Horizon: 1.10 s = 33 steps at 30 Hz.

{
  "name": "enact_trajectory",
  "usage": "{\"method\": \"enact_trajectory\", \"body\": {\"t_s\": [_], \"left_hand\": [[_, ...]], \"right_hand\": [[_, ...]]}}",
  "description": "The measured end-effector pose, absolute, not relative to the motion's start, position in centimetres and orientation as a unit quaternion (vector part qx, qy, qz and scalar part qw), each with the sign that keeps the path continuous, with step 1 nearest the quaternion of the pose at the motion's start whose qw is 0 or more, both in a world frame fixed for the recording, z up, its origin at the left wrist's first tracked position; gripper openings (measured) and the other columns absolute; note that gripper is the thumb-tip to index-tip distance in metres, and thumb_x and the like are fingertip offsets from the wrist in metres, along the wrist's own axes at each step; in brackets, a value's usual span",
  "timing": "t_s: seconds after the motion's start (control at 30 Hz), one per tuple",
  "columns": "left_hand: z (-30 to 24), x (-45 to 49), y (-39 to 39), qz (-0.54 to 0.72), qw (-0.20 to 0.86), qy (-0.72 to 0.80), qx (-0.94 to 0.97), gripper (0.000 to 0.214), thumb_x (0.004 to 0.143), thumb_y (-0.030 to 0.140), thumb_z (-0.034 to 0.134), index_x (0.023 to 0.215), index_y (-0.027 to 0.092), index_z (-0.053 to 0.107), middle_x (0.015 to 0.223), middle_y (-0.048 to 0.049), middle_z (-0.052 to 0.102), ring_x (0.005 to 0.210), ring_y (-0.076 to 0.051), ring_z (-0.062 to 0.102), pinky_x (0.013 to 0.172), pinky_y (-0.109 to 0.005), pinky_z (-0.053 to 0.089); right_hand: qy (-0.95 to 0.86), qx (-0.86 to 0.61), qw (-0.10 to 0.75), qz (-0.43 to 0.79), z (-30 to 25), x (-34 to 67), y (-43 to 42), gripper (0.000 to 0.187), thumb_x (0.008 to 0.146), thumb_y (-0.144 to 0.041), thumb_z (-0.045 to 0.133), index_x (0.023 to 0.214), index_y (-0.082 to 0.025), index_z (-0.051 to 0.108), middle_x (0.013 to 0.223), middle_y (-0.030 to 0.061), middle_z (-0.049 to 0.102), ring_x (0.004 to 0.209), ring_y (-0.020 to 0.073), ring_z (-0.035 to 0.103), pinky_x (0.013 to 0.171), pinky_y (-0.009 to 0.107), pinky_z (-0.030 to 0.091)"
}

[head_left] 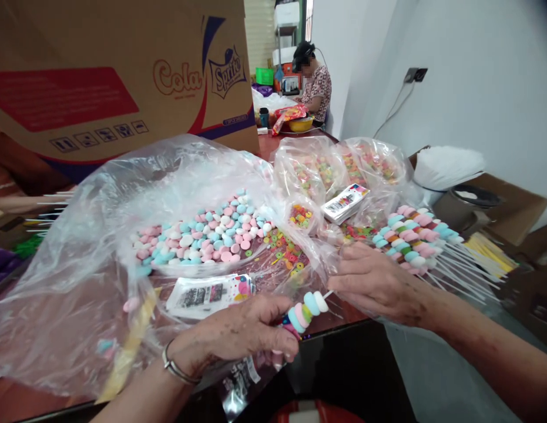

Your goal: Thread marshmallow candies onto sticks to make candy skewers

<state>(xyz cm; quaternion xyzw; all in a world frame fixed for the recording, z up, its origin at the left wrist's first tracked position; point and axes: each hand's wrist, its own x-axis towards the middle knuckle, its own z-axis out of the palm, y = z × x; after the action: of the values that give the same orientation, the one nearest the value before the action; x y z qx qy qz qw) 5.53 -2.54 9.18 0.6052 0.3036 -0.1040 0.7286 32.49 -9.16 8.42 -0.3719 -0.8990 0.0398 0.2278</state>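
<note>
- Candy skewer: pale-blue, pink, green and white rounded pieces on a white stick, tilted, between the hands at the table edge.
- Left hand: fingers grasping the skewer's lower end.
- Right hand: fingers at the stick's tip; cannot tell whether gripping.

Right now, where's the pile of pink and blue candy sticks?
In the head view, the candy sticks lie toward the right, just past the right hand, near the clear bags.

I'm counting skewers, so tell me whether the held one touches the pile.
Apart; the head view shows the right hand between skewer and pile.
</note>
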Motion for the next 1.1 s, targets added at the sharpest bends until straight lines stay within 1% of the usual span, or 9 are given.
{"method": "enact_trajectory", "body": {"t_s": [0.27, 0.4, 0.53, 0.67, 0.77, 0.83, 0.97, 1.03, 1.1], "left_hand": [[7.0, 6.4, -4.2, -0.023, 0.733, 0.332, 0.593, 0.027, 0.075, 0.03, 0.078, 0.09, 0.019, 0.059, 0.071, 0.004, 0.057, 0.06, -0.012, 0.049, 0.054, -0.023, 0.035], [7.0, 6.5, -5.3, 0.02, 0.649, 0.305, 0.696, 0.034, 0.083, 0.047, 0.072, 0.099, 0.02, 0.059, 0.08, 0.0025, 0.056, 0.071, -0.015, 0.048, 0.062, -0.025, 0.036], [6.3, 7.3, -6.7, 0.084, 0.573, 0.304, 0.757, 0.032, 0.088, 0.046, 0.067, 0.105, 0.021, 0.058, 0.087, 0.0013, 0.057, 0.08, -0.017, 0.049, 0.07, -0.026, 0.035], [5.5, 7.9, -8.4, 0.131, 0.695, 0.337, 0.622, 0.045, 0.077, 0.038, 0.078, 0.111, 0.021, 0.054, 0.092, 0.0011, 0.058, 0.082, -0.016, 0.049, 0.07, -0.025, 0.038], [6.0, 7.3, -9.2, 0.108, 0.766, 0.332, 0.54, 0.055, 0.066, 0.028, 0.084, 0.111, 0.019, 0.053, 0.101, -0.0012, 0.059, 0.089, -0.016, 0.05, 0.074, -0.025, 0.04], [6.7, 6.4, -9.4, 0.065, 0.773, 0.343, 0.53, 0.053, 0.065, 0.027, 0.084, 0.107, 0.018, 0.053, 0.096, 0.0001, 0.058, 0.083, -0.013, 0.049, 0.07, -0.023, 0.039], [6.8, 4.6, -9.4, -0.035, 0.776, 0.368, 0.511, 0.048, 0.067, 0.04, 0.083, 0.1, 0.018, 0.055, 0.076, 0.0053, 0.052, 0.059, -0.008, 0.043, 0.053, -0.02, 0.035], [6.4, 4.3, -9.4, -0.049, 0.776, 0.371, 0.508, 0.046, 0.072, 0.045, 0.079, 0.101, 0.019, 0.056, 0.07, 0.0073, 0.048, 0.051, -0.006, 0.037, 0.046, -0.019, 0.031], [6.1, 4.3, -9.0, -0.023, 0.744, 0.373, 0.554, 0.04, 0.076, 0.046, 0.076, 0.098, 0.018, 0.057, 0.071, 0.0067, 0.047, 0.053, -0.007, 0.036, 0.046, -0.018, 0.029]], "right_hand": [[-0.895, -0.382, 0.21, 0.096, 8.9, 33.5, -8.9, 0.023, 0.098, -0.02, 0.048, 0.086, -0.018, 0.066, 0.075, 0.0024, 0.06, 0.077, 0.0177, 0.046, 0.075, 0.032, 0.029], [-0.898, -0.387, 0.132, 0.163, 9.7, 32.9, -8.9, 0.024, 0.094, -0.016, 0.051, 0.071, -0.018, 0.06, 0.073, -0.0001, 0.06, 0.075, 0.0157, 0.047, 0.075, 0.031, 0.03], [-0.876, -0.411, 0.096, 0.232, 9.6, 31.9, -8.8, 0.022, 0.087, -0.012, 0.053, 0.066, -0.017, 0.058, 0.069, -0.0023, 0.062, 0.071, 0.0135, 0.049, 0.074, 0.03, 0.031], [-0.863, -0.403, 0.128, 0.276, 9.3, 32.4, -8.7, 0.021, 0.088, -0.012, 0.049, 0.072, -0.017, 0.063, 0.072, -0.0022, 0.064, 0.073, 0.0129, 0.051, 0.076, 0.029, 0.033], [-0.862, -0.384, 0.142, 0.3, 9.5, 33.0, -8.9, 0.021, 0.087, -0.012, 0.049, 0.074, -0.017, 0.065, 0.071, -0.0031, 0.063, 0.073, 0.012, 0.051, 0.077, 0.028, 0.033], [-0.862, -0.378, 0.152, 0.303, 9.7, 33.1, -9.0, 0.02, 0.086, -0.01, 0.05, 0.075, -0.017, 0.066, 0.07, -0.0035, 0.062, 0.072, 0.0117, 0.051, 0.078, 0.027, 0.033], [-0.865, -0.369, 0.16, 0.301, 9.7, 32.7, -9.1, 0.021, 0.085, -0.009, 0.048, 0.074, -0.017, 0.064, 0.068, -0.0038, 0.06, 0.069, 0.0115, 0.048, 0.076, 0.027, 0.032], [-0.867, -0.37, 0.153, 0.297, 9.6, 32.6, -9.0, 0.021, 0.087, -0.011, 0.048, 0.073, -0.017, 0.062, 0.069, -0.0036, 0.06, 0.069, 0.0117, 0.047, 0.075, 0.027, 0.032], [-0.872, -0.379, 0.145, 0.275, 9.5, 32.5, -8.9, 0.022, 0.089, -0.012, 0.048, 0.071, -0.017, 0.06, 0.069, -0.003, 0.059, 0.069, 0.0125, 0.046, 0.075, 0.028, 0.032]]}}
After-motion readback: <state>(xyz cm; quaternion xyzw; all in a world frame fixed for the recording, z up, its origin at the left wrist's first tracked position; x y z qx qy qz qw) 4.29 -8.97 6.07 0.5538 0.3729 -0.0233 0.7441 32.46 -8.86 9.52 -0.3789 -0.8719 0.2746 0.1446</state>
